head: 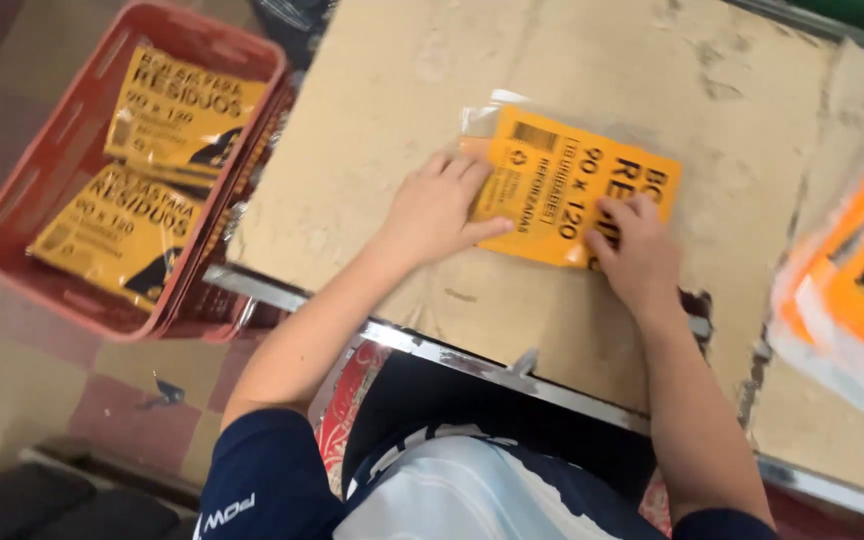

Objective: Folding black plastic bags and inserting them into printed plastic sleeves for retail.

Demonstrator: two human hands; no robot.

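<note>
On the worn bench [572, 60], I see both hands pressing 1 orange packet [562, 170] flat: left hand [437, 210] open, right hand [637, 250] fingers down. Far left, a red crate [12, 210] holds 2 more. Smoothing seems underway; steady, even pressure suits next.

Under both grips lies an orange packet [562, 185] with black print inside clear film. The desk [372, 150] is pale tan, scuffed with grey. Left of the left grip, a red crate [22, 200] holds yellow-orange packets [177, 115] with black lettering. The floor [42, 380] shows pink-and-cream checks.
</note>
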